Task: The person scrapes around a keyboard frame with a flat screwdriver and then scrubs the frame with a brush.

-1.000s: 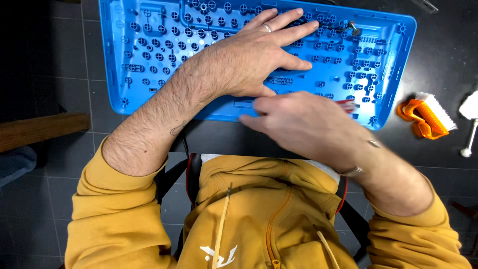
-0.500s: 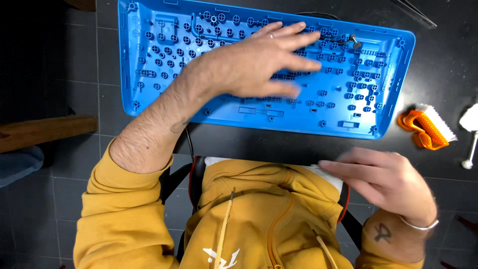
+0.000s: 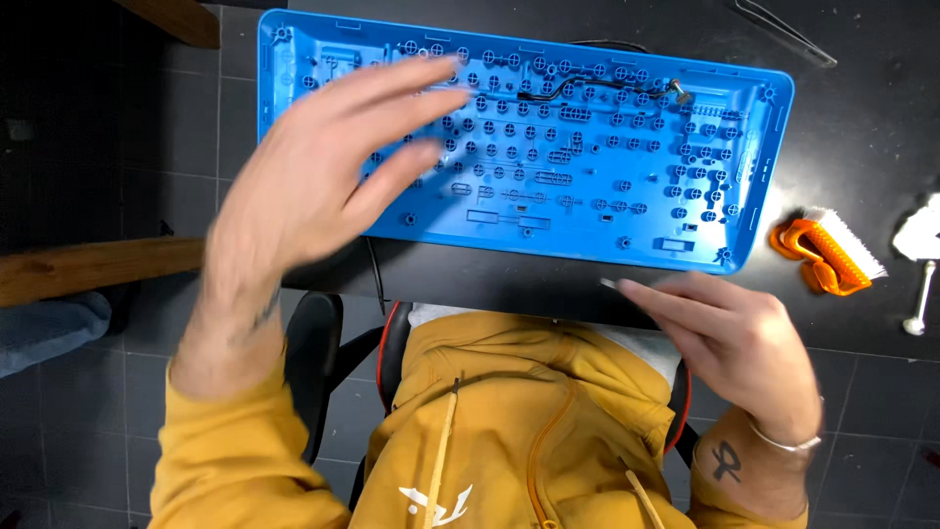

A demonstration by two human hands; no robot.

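Observation:
A blue plastic keyboard shell [image 3: 587, 167] lies face down on the black table [image 3: 862, 108], its inner pegs showing and a black cable [image 3: 587, 86] running along its far side. My left hand [image 3: 323, 181] hovers blurred above the shell's left part, fingers spread, holding nothing. My right hand [image 3: 734, 338] rests at the table's near edge, just below the shell's right half, fingers stretched out towards the left and apart from the shell. A tiny pale spot shows at its fingertips; I cannot tell if it is a part or a nail.
An orange brush with white bristles [image 3: 827, 253] lies right of the shell, beside a white-headed tool [image 3: 922, 264]. Thin metal tweezers [image 3: 783, 29] lie at the far right. A wooden plank [image 3: 88, 266] juts out at the left over the grey tiled floor.
My left hand has lifted off the shell and swung left. My right hand left the shell's near edge, drew back to my body, then came forward to the table edge.

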